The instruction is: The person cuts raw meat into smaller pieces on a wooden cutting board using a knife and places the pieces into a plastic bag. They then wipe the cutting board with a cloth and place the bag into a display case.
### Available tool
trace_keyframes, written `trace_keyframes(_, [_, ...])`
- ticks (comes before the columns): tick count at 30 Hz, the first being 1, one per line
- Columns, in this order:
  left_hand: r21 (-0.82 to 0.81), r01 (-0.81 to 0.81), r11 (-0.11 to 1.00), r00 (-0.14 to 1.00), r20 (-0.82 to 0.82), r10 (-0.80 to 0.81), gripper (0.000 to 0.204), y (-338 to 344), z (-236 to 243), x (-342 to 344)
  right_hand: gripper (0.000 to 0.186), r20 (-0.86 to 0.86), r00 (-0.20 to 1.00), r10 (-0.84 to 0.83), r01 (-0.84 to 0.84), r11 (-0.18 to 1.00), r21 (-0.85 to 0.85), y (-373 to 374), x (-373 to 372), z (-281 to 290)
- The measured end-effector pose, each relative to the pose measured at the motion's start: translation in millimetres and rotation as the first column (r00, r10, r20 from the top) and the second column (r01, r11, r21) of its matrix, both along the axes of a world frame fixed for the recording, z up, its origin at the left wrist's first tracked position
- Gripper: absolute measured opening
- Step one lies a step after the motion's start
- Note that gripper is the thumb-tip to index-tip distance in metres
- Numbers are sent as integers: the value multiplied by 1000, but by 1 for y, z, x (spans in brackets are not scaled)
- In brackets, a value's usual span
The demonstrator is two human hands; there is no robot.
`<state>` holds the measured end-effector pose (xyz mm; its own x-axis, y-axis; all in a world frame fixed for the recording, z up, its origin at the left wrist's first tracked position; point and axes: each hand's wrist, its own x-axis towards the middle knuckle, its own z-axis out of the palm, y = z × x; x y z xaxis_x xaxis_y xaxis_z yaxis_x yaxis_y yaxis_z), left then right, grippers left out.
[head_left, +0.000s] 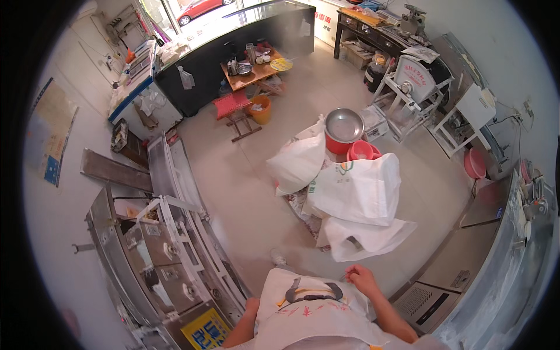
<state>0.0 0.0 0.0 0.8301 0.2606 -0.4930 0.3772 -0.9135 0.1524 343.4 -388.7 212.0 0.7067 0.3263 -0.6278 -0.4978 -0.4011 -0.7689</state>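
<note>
My right hand is held out in front of my right hip, fingers curled together. Something thin and dark shows at the fingertips, too small to name. My left hand hangs at my left side, its fingers mostly hidden beside the pale apron with red lettering. A dark and yellow curved piece sits at the apron's front. On the floor ahead are a full white woven sack, a second upright white sack and a flattened white sack.
Behind the sacks stand a metal bowl on a red tub and a smaller red basin. Steel equipment lines the left, and a steel cabinet the right. Farther off are a low wooden table, a red stool and an orange bucket.
</note>
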Motion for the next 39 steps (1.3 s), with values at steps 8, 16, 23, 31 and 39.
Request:
trace_keyframes(8, [-596, -799, 76, 355, -366, 860, 14, 130, 77, 107, 23, 128, 921, 367, -358, 929, -93, 191, 70, 12])
trace_keyframes(16, [-769, -606, 202, 561, -234, 794, 23, 237, 105, 332, 22, -50, 995, -88, 87, 996, -20, 302, 204, -34])
trace_keyframes(23, [-635, -671, 383, 689, -344, 637, 24, 366, 132, 411, 53, -67, 794, -604, 587, 791, -170, 397, 334, -106])
trace_keyframes(31, [-286, -582, 761, 811, -272, 518, 22, 530, 197, 494, 44, 117, 896, -429, 366, 563, -741, 416, 353, -95])
trace_keyframes(39, [-160, 160, 974, 897, -389, -211, 20, 654, 144, 767, 25, -21, 878, -479, 207, 420, -883, 465, 362, -32])
